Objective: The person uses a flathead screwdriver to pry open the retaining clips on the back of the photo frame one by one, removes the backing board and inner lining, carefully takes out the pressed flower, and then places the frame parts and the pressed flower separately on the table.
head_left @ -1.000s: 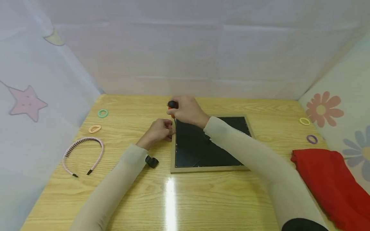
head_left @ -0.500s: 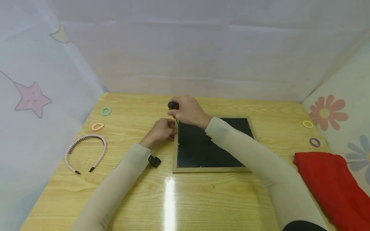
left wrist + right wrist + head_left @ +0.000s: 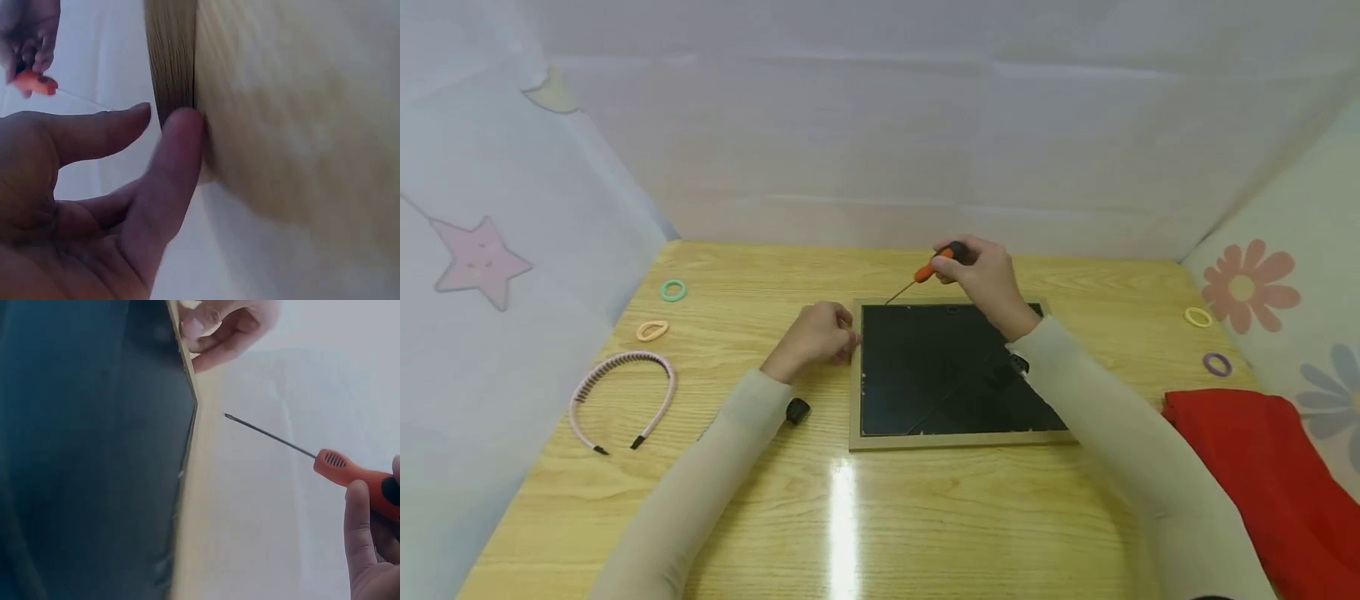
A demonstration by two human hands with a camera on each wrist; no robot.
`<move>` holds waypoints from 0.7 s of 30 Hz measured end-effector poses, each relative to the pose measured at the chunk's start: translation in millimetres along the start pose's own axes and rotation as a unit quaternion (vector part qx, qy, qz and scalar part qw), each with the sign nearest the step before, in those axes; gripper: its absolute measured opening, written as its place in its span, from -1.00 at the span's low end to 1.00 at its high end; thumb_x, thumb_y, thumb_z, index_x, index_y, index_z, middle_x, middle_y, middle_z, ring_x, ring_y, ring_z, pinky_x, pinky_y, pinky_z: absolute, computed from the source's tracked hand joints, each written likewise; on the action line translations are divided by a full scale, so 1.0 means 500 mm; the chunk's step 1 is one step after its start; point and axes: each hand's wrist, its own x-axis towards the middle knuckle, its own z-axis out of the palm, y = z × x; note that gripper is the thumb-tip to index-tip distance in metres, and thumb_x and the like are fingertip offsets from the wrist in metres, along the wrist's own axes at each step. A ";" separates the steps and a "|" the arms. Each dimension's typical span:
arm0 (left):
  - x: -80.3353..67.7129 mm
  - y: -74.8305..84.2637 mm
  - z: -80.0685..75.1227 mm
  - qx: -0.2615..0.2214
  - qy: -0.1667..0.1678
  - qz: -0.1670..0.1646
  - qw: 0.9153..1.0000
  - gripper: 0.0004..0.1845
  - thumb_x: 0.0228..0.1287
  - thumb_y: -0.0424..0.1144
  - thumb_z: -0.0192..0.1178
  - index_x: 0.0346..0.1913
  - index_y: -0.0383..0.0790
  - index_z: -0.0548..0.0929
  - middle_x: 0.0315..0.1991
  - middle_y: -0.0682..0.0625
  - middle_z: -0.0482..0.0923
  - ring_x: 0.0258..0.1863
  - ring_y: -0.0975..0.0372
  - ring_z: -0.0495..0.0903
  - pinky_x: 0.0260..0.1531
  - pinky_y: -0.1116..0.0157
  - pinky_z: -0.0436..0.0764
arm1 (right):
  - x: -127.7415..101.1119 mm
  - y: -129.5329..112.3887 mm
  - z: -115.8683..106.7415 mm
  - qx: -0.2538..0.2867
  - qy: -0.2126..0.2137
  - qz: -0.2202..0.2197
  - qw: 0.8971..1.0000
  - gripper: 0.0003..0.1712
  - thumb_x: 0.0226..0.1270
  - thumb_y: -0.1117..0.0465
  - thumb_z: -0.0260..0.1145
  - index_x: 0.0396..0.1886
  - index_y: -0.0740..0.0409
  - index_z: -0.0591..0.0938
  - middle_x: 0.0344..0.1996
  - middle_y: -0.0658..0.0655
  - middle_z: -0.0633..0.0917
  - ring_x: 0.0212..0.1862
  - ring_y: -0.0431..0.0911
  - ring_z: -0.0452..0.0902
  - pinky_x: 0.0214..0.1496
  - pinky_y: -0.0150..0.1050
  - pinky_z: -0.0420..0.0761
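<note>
The left hand has its fingers bent, thumb and finger pinching the left rim of the wooden frame. The frame lies on the table and extends rightward from these fingers. Inside its rim, just right of the left fingertips and partly beneath the right forearm, is a black panel crossed by a thin diagonal line.

The right hand grasps the orange-and-black screwdriver, its fingers and thumb wrapped about the handle. The shaft slants down and leftward from these fingers; its tip, in the right wrist view, is apart from the frame.

Left of the left fingers, from far to near, are a green hair tie, a peach hair tie and a pink headband. Well to the right of the right fingers are a yellow hair tie, a purple hair tie and, nearest the body, a red cloth.
</note>
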 end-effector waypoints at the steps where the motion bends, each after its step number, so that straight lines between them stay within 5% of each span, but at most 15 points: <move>1: 0.002 0.004 -0.004 0.037 0.014 0.010 0.999 -0.56 0.38 -0.21 0.27 0.23 -0.34 0.56 -0.21 -0.12 0.70 -0.37 0.17 0.72 -0.38 0.27 0.74 | -0.007 0.010 -0.015 0.043 0.005 0.016 0.999 -0.71 0.39 0.18 0.40 0.04 0.15 0.70 -0.18 0.09 0.77 -0.27 -0.15 0.74 -0.15 -0.35 0.79; 4: 0.016 0.024 -0.011 0.122 0.054 0.046 0.990 -0.61 0.39 -0.11 0.26 0.14 -0.28 0.63 -0.14 -0.11 0.71 -0.29 0.11 0.69 -0.32 0.19 0.71 | -0.032 0.038 -0.056 0.149 0.014 0.046 0.988 -0.68 0.38 0.24 0.40 0.07 0.26 0.66 -0.15 0.08 0.74 -0.25 -0.18 0.76 -0.08 -0.37 0.80; 9: 0.072 0.054 -0.009 0.140 0.052 0.100 0.984 -0.54 0.40 -0.11 0.25 0.23 -0.31 0.61 0.18 -0.19 0.62 0.14 -0.04 0.63 0.11 0.01 0.70 | -0.075 0.073 -0.098 0.221 0.022 0.071 0.972 -0.51 0.38 0.29 0.39 0.20 0.46 0.53 -0.05 0.12 0.66 -0.22 -0.23 0.78 -0.04 -0.39 0.79; 15: 0.128 0.057 0.010 0.193 0.007 0.123 0.974 -0.58 0.43 -0.11 0.24 0.23 -0.24 0.65 0.20 -0.13 0.67 0.15 0.02 0.66 0.18 0.06 0.70 | -0.111 0.090 -0.103 0.181 -0.003 0.102 0.978 -0.41 0.39 0.28 0.38 0.30 0.51 0.46 0.00 0.11 0.62 -0.13 -0.22 0.78 0.02 -0.37 0.77; 21: 0.131 0.050 0.013 0.247 0.023 0.125 0.961 -0.74 0.42 -0.10 0.22 0.02 -0.05 0.80 0.02 0.01 0.78 -0.02 0.11 0.74 0.00 0.09 0.77 | -0.124 0.083 -0.106 0.142 -0.034 0.087 0.985 -0.45 0.43 0.26 0.34 0.31 0.44 0.49 0.03 0.07 0.61 -0.05 -0.20 0.78 0.13 -0.29 0.75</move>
